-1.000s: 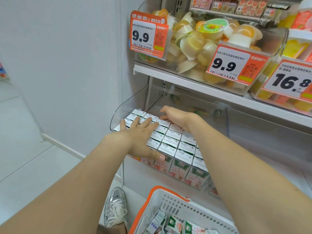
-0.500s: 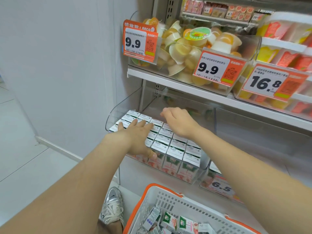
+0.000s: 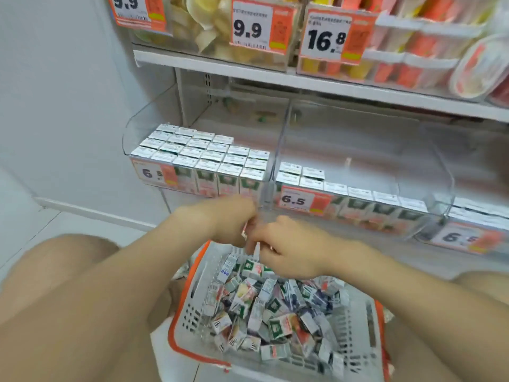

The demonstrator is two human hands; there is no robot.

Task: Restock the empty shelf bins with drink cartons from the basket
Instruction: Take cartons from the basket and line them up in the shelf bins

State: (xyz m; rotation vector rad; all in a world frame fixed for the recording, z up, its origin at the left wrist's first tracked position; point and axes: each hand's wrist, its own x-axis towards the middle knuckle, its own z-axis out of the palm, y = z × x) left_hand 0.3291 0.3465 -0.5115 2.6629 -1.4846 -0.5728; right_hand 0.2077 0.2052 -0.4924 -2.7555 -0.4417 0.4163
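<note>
Both hands have come back from the left shelf bin, where they lay on the carton tops, and the view has dropped toward the basket. The left hand (image 3: 230, 220) and right hand (image 3: 286, 252) now meet above the far rim of the white plastic basket with an orange rim (image 3: 179, 307), which stands on the floor between the person's bare knees. Their fingers are curled and touch each other, but blur hides whether either hand holds a carton, so I cannot tell their grip.

The basket holds a loose heap of small drink cartons (image 3: 275, 310), white, green and pink, lying at all angles. On the lower shelf, the clear plastic left bin (image 3: 143, 122) is filled across its front with upright cartons in tidy rows (image 3: 201, 150), the back rows shorter on the right side. The clear middle bin (image 3: 358, 150), just beside it, has one front row of upright cartons (image 3: 358, 195) and a few more behind it at its left end; the rest of its floor is bare. An orange and white price tag reading 6.5 (image 3: 298, 201) hangs on its front. A third clear bin (image 3: 446, 213) farther right also shows carton tops.

The white upper shelf (image 3: 303, 84) carries clear tubs of yellow jelly cups (image 3: 203, 26).
</note>
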